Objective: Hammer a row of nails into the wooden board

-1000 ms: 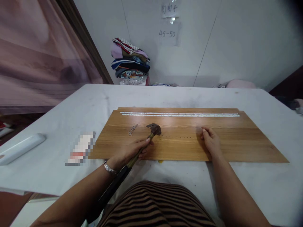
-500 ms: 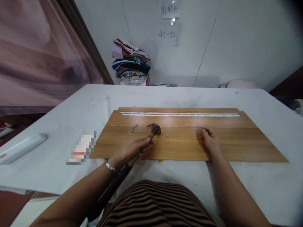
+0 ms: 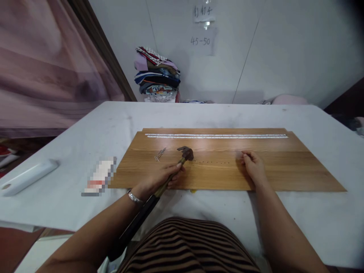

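My left hand [image 3: 167, 176] is wrapped round the upper handle of a claw hammer [image 3: 187, 153], just below its head. The hammer's dark grip runs back under my left forearm. My right hand [image 3: 254, 165] is closed in a pinch above the right part of a wooden board [image 3: 290, 167]; what its fingertips hold, if anything, I cannot make out. Between the two hands a row of small dark dots [image 3: 212, 162] runs along the board. Several loose nails [image 3: 160, 153] lie on the board to the left of the hammer head.
Two white marked strips [image 3: 216, 136] run along the board's far edge. Left of the board, a blurred-out flat object [image 3: 99, 176] and a long white object [image 3: 28, 176] lie on the white-covered table [image 3: 113, 121]. Folded cloths [image 3: 157, 76] are stacked behind the table.
The view has shifted very slightly. Both hands, the hammer and the nails keep nearly the same places on the board.
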`<state>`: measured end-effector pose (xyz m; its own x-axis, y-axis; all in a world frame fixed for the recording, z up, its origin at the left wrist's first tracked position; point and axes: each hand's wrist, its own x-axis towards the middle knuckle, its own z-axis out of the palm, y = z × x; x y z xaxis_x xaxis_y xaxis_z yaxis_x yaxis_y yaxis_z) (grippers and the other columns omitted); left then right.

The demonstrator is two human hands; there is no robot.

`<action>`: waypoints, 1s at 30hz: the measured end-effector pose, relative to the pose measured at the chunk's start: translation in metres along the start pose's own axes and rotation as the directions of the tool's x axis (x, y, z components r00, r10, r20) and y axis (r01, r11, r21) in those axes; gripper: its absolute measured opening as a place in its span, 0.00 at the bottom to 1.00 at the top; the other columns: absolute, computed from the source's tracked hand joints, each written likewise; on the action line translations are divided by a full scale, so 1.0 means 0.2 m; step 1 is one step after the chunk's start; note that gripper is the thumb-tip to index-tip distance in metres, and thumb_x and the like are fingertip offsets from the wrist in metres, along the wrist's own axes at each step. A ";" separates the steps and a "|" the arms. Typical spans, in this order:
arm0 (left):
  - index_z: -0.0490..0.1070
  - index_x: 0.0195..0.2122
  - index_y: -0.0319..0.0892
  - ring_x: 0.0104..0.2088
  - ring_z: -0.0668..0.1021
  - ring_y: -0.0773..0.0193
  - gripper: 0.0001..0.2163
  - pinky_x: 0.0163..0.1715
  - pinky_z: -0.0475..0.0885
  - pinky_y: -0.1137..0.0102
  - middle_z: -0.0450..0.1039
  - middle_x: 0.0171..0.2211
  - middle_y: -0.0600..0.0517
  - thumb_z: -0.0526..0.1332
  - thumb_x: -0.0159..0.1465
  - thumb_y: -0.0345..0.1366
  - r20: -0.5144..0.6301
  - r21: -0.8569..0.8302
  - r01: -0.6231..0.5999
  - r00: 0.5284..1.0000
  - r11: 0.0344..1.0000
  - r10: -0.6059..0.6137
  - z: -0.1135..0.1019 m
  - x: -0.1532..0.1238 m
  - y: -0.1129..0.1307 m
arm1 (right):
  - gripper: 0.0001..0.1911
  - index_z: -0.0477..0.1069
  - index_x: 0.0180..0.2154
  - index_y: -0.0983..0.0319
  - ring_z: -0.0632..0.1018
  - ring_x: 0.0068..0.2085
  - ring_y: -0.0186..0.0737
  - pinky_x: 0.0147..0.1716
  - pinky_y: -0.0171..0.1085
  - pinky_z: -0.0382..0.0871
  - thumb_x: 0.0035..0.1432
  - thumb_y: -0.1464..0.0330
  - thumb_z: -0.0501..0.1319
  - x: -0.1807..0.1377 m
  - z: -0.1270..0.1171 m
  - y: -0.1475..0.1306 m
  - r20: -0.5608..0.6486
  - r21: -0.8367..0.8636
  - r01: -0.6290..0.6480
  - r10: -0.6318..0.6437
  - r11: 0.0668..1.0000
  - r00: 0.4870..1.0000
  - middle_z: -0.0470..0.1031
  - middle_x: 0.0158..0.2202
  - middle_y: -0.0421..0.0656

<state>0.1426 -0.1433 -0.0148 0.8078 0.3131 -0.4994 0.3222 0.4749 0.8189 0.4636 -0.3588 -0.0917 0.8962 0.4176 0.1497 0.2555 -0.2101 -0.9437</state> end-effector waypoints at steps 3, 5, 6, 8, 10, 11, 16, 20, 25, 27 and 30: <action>0.73 0.41 0.41 0.17 0.58 0.73 0.19 0.16 0.50 0.74 0.58 0.20 0.59 0.67 0.62 0.54 -0.008 0.008 0.005 1.000 1.000 -0.005 0.00 -0.01 0.01 | 0.18 0.76 0.38 0.60 0.73 0.25 0.39 0.31 0.40 0.70 0.52 0.54 0.60 0.00 0.00 0.00 -0.004 -0.015 0.010 -0.010 1.000 1.000 0.75 0.26 0.40; 0.73 0.41 0.42 0.17 0.57 0.74 0.19 0.16 0.50 0.74 0.58 0.21 0.59 0.67 0.62 0.54 -0.015 0.014 0.012 1.000 1.000 -0.012 0.00 -0.01 0.01 | 0.19 0.76 0.38 0.60 0.74 0.25 0.39 0.31 0.40 0.70 0.53 0.54 0.60 0.00 0.00 -0.01 -0.001 -0.016 0.019 -0.019 1.000 1.000 0.76 0.27 0.40; 0.73 0.41 0.42 0.17 0.57 0.74 0.19 0.16 0.50 0.74 0.58 0.20 0.59 0.67 0.62 0.54 -0.014 0.017 0.012 1.000 1.000 -0.011 0.00 -0.01 0.01 | 0.19 0.76 0.39 0.60 0.74 0.25 0.38 0.31 0.40 0.70 0.53 0.53 0.60 0.00 0.00 -0.02 0.004 -0.015 0.022 -0.022 1.000 1.000 0.77 0.28 0.41; 0.73 0.40 0.43 0.17 0.57 0.73 0.20 0.17 0.50 0.73 0.57 0.20 0.60 0.68 0.61 0.55 -0.005 0.022 0.011 1.000 1.000 -0.011 0.00 -0.01 0.01 | 0.20 0.76 0.40 0.60 0.73 0.25 0.38 0.30 0.39 0.70 0.53 0.53 0.60 -0.01 0.01 -0.03 0.020 -0.012 0.024 -0.024 1.000 1.000 0.78 0.29 0.41; 0.73 0.39 0.43 0.16 0.57 0.73 0.19 0.17 0.50 0.73 0.57 0.20 0.60 0.67 0.61 0.55 -0.002 0.028 0.018 1.000 0.999 -0.018 0.01 0.00 0.01 | 0.21 0.76 0.40 0.60 0.73 0.25 0.37 0.29 0.39 0.70 0.54 0.52 0.60 -0.01 0.01 -0.04 0.036 -0.012 0.022 -0.021 1.000 0.999 0.77 0.29 0.41; 0.73 0.38 0.43 0.16 0.57 0.73 0.19 0.17 0.49 0.73 0.57 0.19 0.60 0.67 0.61 0.55 -0.012 0.030 0.018 1.000 0.999 -0.018 0.02 0.00 0.01 | 0.21 0.76 0.40 0.60 0.73 0.25 0.37 0.29 0.39 0.70 0.54 0.52 0.60 -0.01 0.01 -0.05 0.040 -0.016 0.020 -0.020 1.000 0.999 0.77 0.29 0.41; 0.74 0.38 0.42 0.16 0.57 0.74 0.17 0.16 0.48 0.73 0.58 0.20 0.58 0.66 0.63 0.53 -0.083 0.047 0.018 0.996 0.999 -0.014 0.04 -0.02 0.03 | 0.21 0.76 0.36 0.61 0.74 0.28 0.40 0.32 0.39 0.70 0.55 0.50 0.60 -0.02 0.00 -0.09 0.057 -0.062 0.060 -0.056 0.996 0.997 0.78 0.29 0.43; 0.74 0.38 0.42 0.16 0.58 0.74 0.17 0.15 0.47 0.73 0.59 0.20 0.58 0.66 0.63 0.52 -0.064 0.042 0.009 0.998 0.999 -0.006 0.05 -0.02 0.04 | 0.20 0.75 0.33 0.60 0.76 0.31 0.43 0.35 0.41 0.70 0.55 0.49 0.60 -0.03 0.00 -0.11 0.045 -0.063 0.092 -0.089 0.994 0.995 0.78 0.28 0.44; 0.73 0.37 0.41 0.15 0.58 0.74 0.20 0.15 0.47 0.74 0.58 0.20 0.59 0.68 0.61 0.55 -0.072 0.064 0.020 0.997 0.998 -0.016 0.06 0.00 0.04 | 0.20 0.75 0.33 0.60 0.76 0.30 0.42 0.36 0.41 0.70 0.56 0.50 0.58 -0.03 0.01 -0.12 0.060 -0.070 0.130 -0.126 0.989 0.990 0.78 0.27 0.44; 0.74 0.37 0.42 0.15 0.58 0.74 0.22 0.14 0.47 0.74 0.59 0.20 0.59 0.68 0.60 0.57 -0.080 0.085 0.024 0.997 0.996 -0.017 0.06 0.00 0.05 | 0.20 0.75 0.33 0.60 0.75 0.30 0.42 0.34 0.40 0.69 0.56 0.50 0.58 -0.03 0.01 -0.11 0.063 -0.074 0.134 -0.130 0.988 0.990 0.77 0.27 0.43; 0.75 0.37 0.43 0.15 0.58 0.74 0.21 0.14 0.48 0.74 0.59 0.20 0.59 0.67 0.60 0.58 -0.083 0.097 0.007 0.997 0.995 0.001 0.05 0.01 0.04 | 0.21 0.75 0.33 0.60 0.74 0.29 0.41 0.31 0.39 0.68 0.55 0.49 0.59 -0.03 0.01 -0.11 0.058 -0.073 0.111 -0.107 0.991 0.993 0.77 0.27 0.43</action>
<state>0.1515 -0.1463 -0.0060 0.7644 0.3806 -0.5205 0.3746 0.3949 0.8389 0.4524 -0.3538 -0.0719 0.8412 0.4881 0.2327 0.3796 -0.2265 -0.8970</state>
